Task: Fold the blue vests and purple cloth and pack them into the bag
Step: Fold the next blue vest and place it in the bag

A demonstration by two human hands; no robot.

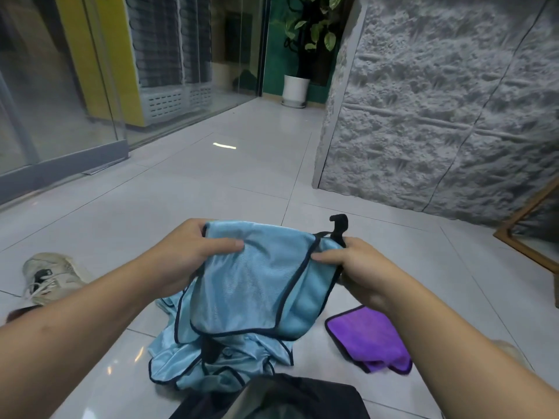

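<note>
Left hand (pixel 193 252) and right hand (pixel 354 264) pinching blue vest (pixel 260 282) aloft, mid-fold, over heaped vests (pixel 211 361); purple cloth (pixel 372 337) waiting beside; bag (pixel 272 397) lying nearest; next, likely halving it again

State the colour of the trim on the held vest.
Dark navy trim edges the light blue vest, seen in the head view.

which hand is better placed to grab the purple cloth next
Right, probably. The purple fleece cloth lies on the floor tiles just below the right hand; the left hand is across the light blue mesh vest both hands grip.
</note>
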